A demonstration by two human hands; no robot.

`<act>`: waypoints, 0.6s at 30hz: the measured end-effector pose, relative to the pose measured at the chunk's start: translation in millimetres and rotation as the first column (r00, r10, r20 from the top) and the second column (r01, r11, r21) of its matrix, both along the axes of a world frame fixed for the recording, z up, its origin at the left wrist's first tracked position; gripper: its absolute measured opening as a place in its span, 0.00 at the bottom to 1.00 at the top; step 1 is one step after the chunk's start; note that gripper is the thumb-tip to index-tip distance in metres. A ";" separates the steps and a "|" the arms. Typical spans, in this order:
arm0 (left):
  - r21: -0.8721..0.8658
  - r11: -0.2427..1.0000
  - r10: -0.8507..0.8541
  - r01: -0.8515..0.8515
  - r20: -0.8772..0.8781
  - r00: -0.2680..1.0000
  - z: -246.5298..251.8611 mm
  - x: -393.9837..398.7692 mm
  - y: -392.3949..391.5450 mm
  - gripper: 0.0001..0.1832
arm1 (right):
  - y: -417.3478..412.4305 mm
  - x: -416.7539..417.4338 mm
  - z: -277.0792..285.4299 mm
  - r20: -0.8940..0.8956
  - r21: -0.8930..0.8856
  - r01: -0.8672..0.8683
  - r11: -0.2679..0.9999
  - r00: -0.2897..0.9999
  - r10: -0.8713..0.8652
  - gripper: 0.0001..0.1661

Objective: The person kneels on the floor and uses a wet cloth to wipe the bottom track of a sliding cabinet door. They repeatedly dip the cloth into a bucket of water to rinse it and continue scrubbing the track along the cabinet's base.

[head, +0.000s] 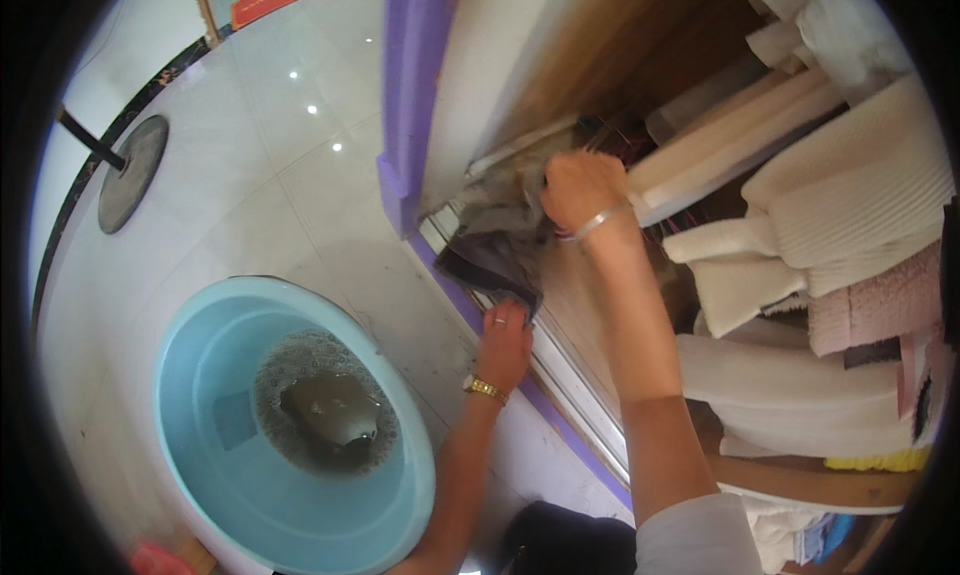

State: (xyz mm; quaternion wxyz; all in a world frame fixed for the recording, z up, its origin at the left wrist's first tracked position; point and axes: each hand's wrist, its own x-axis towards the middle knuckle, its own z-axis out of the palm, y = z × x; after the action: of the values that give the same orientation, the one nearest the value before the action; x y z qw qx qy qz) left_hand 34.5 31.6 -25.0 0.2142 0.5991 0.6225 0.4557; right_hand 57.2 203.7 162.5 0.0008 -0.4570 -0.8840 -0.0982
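A wet-looking dark grey cloth point(491, 256) stretches over the sliding-door track point(570, 384) at the bottom of a cupboard opening. My left hand point(506, 342), with a ring and a gold-coloured watch, has its fingers on the cloth's near edge. Farther in, my right hand point(585, 189) is closed in a fist at the cloth's other end; a silver bangle circles that wrist. The right fingertips are hidden and slightly blurred. Left of my hands stands a light blue plastic basin point(217, 350) holding murky, foamy water point(330, 406).
Folded cream textiles point(847, 185) and a pink fluffy one point(877, 305) fill the cupboard at the right. A purple door frame point(412, 102) rises beside the track. A round stand base point(135, 174) sits on the pale tiled floor point(330, 207). Something red point(157, 560) shows at lower left.
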 end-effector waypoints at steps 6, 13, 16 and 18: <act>0.015 1.000 -0.001 0.002 -0.014 1.000 3.0 6.1 3.8 0.15 | 96.7 28.2 -115.4 -0.417 -0.081 0.156 0.984 0.892 -0.176 0.14; -0.024 1.000 0.012 -0.013 -0.045 0.999 -0.8 3.3 1.4 0.16 | 92.2 78.7 -138.2 -0.096 -0.093 0.018 0.996 0.995 -0.027 0.18; -0.031 0.999 0.011 -0.012 -0.037 0.999 2.2 2.6 0.4 0.16 | 81.6 99.7 -138.6 -0.060 -0.065 -0.019 0.998 0.998 0.015 0.18; -0.024 1.000 -0.016 0.016 -0.015 1.000 2.3 2.0 0.2 0.16 | 70.2 105.5 -128.2 -0.004 -0.141 0.018 0.990 1.000 -0.019 0.17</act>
State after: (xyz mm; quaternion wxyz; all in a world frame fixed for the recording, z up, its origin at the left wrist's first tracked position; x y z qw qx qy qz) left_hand 36.5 31.9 -22.8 0.2203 0.6050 0.6247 0.4418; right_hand 162.7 273.9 34.3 -0.0302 -0.4645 -0.8844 -0.0344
